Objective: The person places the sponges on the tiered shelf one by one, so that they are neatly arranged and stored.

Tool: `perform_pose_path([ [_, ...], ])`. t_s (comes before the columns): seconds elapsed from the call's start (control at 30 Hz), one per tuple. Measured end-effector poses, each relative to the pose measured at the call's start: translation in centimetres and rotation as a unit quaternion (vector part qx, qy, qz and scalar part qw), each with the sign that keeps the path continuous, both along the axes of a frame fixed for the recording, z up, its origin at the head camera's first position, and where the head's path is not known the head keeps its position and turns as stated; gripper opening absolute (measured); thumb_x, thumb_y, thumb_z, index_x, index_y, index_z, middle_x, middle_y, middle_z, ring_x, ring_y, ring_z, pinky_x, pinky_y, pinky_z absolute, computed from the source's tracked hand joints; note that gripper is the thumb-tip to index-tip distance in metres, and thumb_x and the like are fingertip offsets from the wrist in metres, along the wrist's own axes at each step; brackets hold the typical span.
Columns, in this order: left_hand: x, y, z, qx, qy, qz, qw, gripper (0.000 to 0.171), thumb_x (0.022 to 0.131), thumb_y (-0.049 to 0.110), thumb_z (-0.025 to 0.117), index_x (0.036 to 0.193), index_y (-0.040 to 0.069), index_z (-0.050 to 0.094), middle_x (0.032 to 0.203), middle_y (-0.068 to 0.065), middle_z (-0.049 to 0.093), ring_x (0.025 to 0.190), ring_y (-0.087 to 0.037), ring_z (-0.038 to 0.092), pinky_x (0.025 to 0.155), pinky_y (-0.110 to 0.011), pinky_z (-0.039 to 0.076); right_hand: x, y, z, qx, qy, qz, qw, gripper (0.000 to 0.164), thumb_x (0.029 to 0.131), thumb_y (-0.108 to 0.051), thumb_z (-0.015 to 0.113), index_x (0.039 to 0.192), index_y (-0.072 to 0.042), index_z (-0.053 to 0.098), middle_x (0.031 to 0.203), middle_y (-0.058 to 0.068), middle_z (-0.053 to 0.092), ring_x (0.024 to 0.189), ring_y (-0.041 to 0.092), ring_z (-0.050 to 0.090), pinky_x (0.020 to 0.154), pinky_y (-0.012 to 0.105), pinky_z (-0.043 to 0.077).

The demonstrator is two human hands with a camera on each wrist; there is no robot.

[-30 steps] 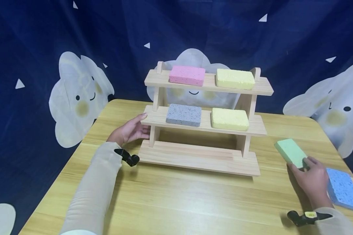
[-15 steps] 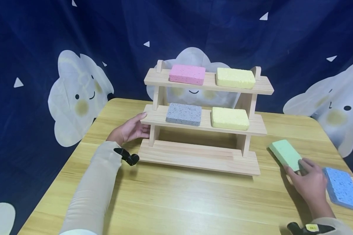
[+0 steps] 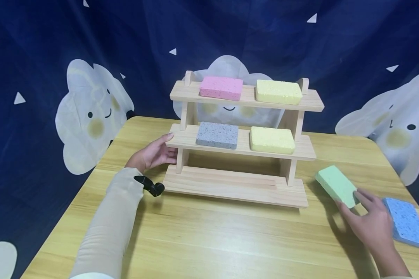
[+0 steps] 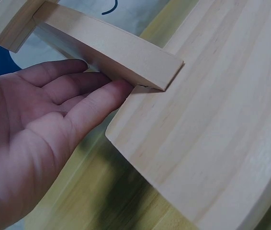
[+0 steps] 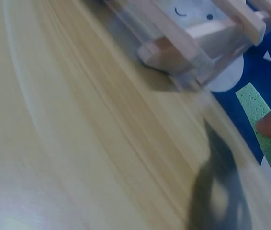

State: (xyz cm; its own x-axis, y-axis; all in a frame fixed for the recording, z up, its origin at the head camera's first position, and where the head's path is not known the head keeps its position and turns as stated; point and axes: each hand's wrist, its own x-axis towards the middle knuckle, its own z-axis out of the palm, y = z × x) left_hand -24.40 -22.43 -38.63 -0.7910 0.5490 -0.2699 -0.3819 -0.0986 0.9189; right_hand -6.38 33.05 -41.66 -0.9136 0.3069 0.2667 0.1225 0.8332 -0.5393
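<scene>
A three-tier wooden shelf rack stands on the table. My left hand grips its left side, with the thumb at the middle shelf's end and the fingers below. In the left wrist view, fingertips of that hand touch the upright. My right hand pinches a pale green sponge by its near end, held tilted above the table, right of the rack. The top shelf bears a pink sponge and a yellow one; the middle shelf bears a grey sponge and another yellow sponge.
A blue sponge lies on the table just beyond my right hand. Behind the wooden table hangs a dark blue curtain with cloud faces.
My right hand has carried the green sponge left and a little toward me, closer to the rack, and lifted it. The left hand stays at the rack.
</scene>
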Motion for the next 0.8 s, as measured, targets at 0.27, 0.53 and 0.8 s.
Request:
perform_pose_path([
  [0.27, 0.0, 0.0, 0.1, 0.001, -0.005, -0.002, 1.0000, 0.060, 0.099, 0.046, 0.030, 0.145, 0.012, 0.012, 0.145, -0.031, 0.021, 0.133, -0.045, 0.025, 0.092, -0.043, 0.048, 0.9, -2.3, 1.5, 0.019, 0.080, 0.025, 0.996, 0.055, 0.071, -0.016, 0.079, 0.117, 0.006, 0.061, 0.125, 0.021, 0.058, 0.113, 0.044, 0.050, 0.103, 0.039, 0.034],
  [0.53, 0.0, 0.0, 0.2, -0.001, -0.003, -0.001, 1.0000, 0.058, 0.100, 0.044, 0.027, 0.145, 0.012, 0.010, 0.145, -0.032, 0.021, 0.134, -0.045, 0.025, 0.089, -0.041, 0.049, 1.2, -4.3, 2.8, 0.020, 0.124, 0.064, 0.990, 0.054, 0.067, -0.014, 0.082, 0.116, 0.003, 0.064, 0.121, 0.015, 0.061, 0.120, 0.000, 0.043, 0.090, 0.002, 0.020],
  [0.8, 0.0, 0.1, 0.1, 0.003, -0.007, 0.003, 1.0000, 0.056, 0.101, 0.044, 0.027, 0.144, 0.014, 0.012, 0.145, -0.030, 0.022, 0.133, -0.044, 0.026, 0.090, -0.042, 0.049, 1.0, -5.6, 2.9, 0.012, 0.152, 0.112, 0.982, 0.054, 0.062, -0.004, 0.082, 0.111, 0.008, 0.064, 0.117, 0.021, 0.060, 0.111, -0.024, 0.030, 0.090, -0.003, 0.022],
])
